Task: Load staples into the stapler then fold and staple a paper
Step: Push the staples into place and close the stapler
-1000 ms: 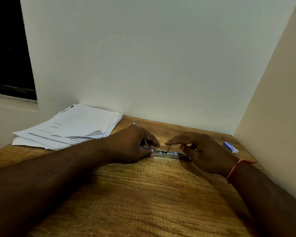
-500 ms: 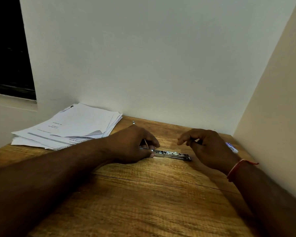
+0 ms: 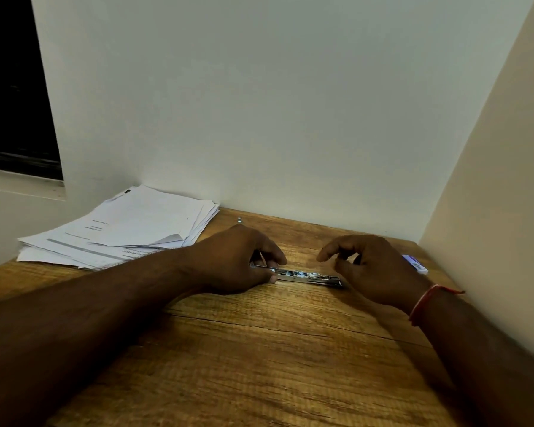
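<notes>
Two hands I see: left hand (image 3: 241, 260) grips 9 o'clock end of slim silver metal stapler (image 3: 309, 276); right hand (image 3: 375, 269) at its 3 o'clock, fingers curled, contents I cannot tell.

Table (image 3: 259, 349) warm brown, dark wood-grain streaks. Stapler (image 3: 309, 276) silver metal, between left hand (image 3: 238, 260) and right hand (image 3: 373, 266). Paper stack (image 3: 142, 223) left of left hand: white, black print, grey bar. Small box (image 3: 415, 263) right of right hand: purple-white. Red thread (image 3: 423, 303) on right wrist.

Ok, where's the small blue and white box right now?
In the head view, the box lies far right on the table, by the side wall, just beyond the right hand.
</notes>
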